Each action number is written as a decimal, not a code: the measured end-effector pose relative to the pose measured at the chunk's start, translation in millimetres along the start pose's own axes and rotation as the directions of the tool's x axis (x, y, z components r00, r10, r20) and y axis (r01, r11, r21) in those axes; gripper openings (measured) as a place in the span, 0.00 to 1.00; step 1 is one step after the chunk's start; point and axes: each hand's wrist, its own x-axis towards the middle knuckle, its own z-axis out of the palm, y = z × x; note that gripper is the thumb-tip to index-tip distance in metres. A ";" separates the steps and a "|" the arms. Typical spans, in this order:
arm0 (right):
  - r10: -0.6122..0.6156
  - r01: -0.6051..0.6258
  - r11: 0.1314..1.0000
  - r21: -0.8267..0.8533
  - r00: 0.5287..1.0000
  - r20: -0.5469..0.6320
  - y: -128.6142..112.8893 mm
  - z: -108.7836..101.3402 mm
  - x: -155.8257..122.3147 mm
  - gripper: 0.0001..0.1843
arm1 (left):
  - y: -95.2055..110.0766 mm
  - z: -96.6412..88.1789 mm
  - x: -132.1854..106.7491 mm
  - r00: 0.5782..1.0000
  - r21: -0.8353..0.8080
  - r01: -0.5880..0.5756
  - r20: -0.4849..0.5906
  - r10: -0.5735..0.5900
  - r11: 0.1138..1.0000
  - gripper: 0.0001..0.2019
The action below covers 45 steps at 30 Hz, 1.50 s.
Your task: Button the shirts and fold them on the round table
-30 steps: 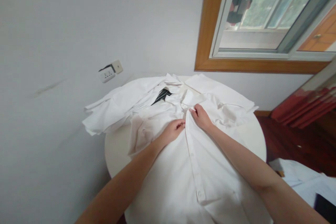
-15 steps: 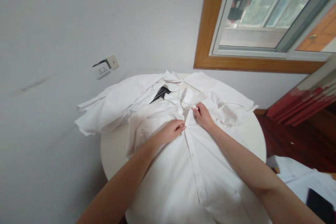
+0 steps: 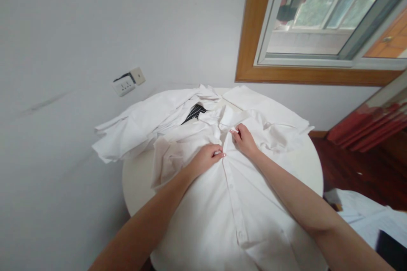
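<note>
A white button-up shirt [image 3: 203, 211] lies front up across a round table, its collar toward the wall and its hem toward me. My left hand [image 3: 208, 159] pinches the edge of the front placket around mid-chest. Slightly higher and to the right, my right hand [image 3: 243, 139] is closed on the other front edge, lifting the cloth a little. The two front edges stand a small gap apart between my hands. Below them the placket runs closed, with buttons showing. What lies under my left fingertips is too small to make out.
More white garments [image 3: 140, 123] lie along the table's far side, with a black striped tie-like piece [image 3: 195, 112] among them. The white tabletop [image 3: 136, 182] meets the wall, which has a socket [image 3: 124, 85]. Papers [image 3: 372, 220] and a dark flat object [image 3: 391, 250] lie at lower right.
My right hand has shifted slightly left, bringing its shirt edge nearer to my left hand. The left hand stays at nearly the same spot, with its grip kept.
</note>
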 end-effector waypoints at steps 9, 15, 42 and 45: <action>-0.019 0.020 0.999 -0.030 1.000 0.025 1.2 1.3 0.5 0.12 | -4.2 5.0 1.9 1.000 0.024 -0.028 -0.015 0.028 0.999 0.10; -0.009 0.010 1.000 -0.021 0.997 0.082 2.6 1.6 1.7 0.13 | 3.2 5.5 0.6 0.999 0.059 -0.035 -0.030 0.037 0.998 0.09; 0.124 -0.122 0.992 0.023 0.990 -0.071 15.2 5.5 16.4 0.16 | -9.3 -10.7 -3.6 0.977 0.117 -0.177 -0.096 0.189 0.977 0.07; 0.139 -0.137 0.990 0.032 0.986 -0.088 15.5 10.2 23.0 0.14 | -5.7 -10.5 -2.9 0.970 0.161 -0.194 -0.116 0.214 0.968 0.07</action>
